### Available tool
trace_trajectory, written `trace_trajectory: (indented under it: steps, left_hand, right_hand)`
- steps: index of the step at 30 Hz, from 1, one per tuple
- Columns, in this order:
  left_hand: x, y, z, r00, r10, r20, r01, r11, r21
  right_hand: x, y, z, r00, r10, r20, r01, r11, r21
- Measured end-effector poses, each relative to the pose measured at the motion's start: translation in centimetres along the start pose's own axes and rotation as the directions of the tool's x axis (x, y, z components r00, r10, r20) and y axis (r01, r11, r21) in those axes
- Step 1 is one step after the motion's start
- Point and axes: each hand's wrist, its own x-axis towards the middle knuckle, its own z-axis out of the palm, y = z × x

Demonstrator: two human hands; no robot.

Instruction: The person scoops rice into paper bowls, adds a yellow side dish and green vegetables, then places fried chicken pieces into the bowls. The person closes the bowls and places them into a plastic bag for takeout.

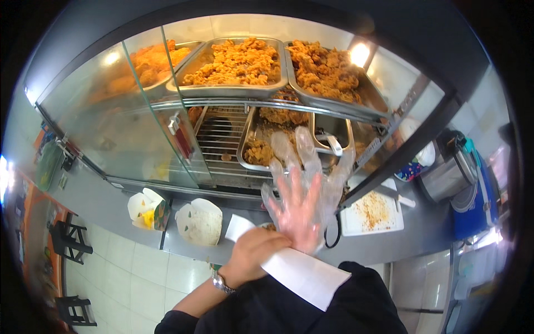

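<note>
My right hand [300, 206] wears a loose clear plastic glove [339, 172], its fingers spread and its glove tips standing out past my own fingertips. At that wrist my bare left hand [257, 250], with a silver wristwatch [221, 282], is closed on the glove's cuff. A strip of white paper [306, 278] shows on both sides of my left hand; whether it is gripped too is hidden. Beyond my gloved fingers, on the display case's lower level, sits a steel tray with fried pieces [258, 151]. Beside it a smaller steel container [332, 125] holds a metal utensil [334, 145].
Trays of fried chicken [239, 61] fill the upper shelf behind sliding glass [105, 117]. On the steel counter are two open takeaway boxes [198, 222], one with yellow food, and a white cutting board [370, 217] with crumbs and a knife [408, 201]. Black stools [72, 240] stand at left.
</note>
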Motion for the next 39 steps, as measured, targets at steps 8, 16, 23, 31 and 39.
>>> trace_trajectory:
  steps: [8,16,23,31,39]
  left_hand:
    - [-0.7,1.3,-2.7,0.981,0.052,0.189,-0.042,0.997,-0.059]
    - [-7.2,4.4,-2.9,0.962,-0.055,0.267,0.067,0.997,-0.037]
    - [-16.4,5.4,-9.6,0.917,-0.384,0.106,0.362,0.914,0.185]
    - [-32.3,11.0,-11.3,0.395,-0.84,-0.373,0.914,0.399,0.068]
    - [-34.2,11.5,-9.8,0.384,-0.802,-0.458,0.906,0.423,0.018]
  right_hand:
    - [-0.1,-2.4,3.2,0.995,-0.046,-0.087,0.032,0.987,-0.159]
    - [-1.9,-1.8,6.4,0.951,0.167,-0.261,-0.18,0.983,-0.028]
    - [9.6,-10.4,9.1,0.873,-0.314,0.373,0.431,0.138,-0.892]
    - [29.1,-6.9,10.5,0.87,0.487,-0.075,0.365,-0.74,-0.565]
    - [28.0,-7.4,11.7,0.833,0.538,-0.127,0.359,-0.701,-0.616]
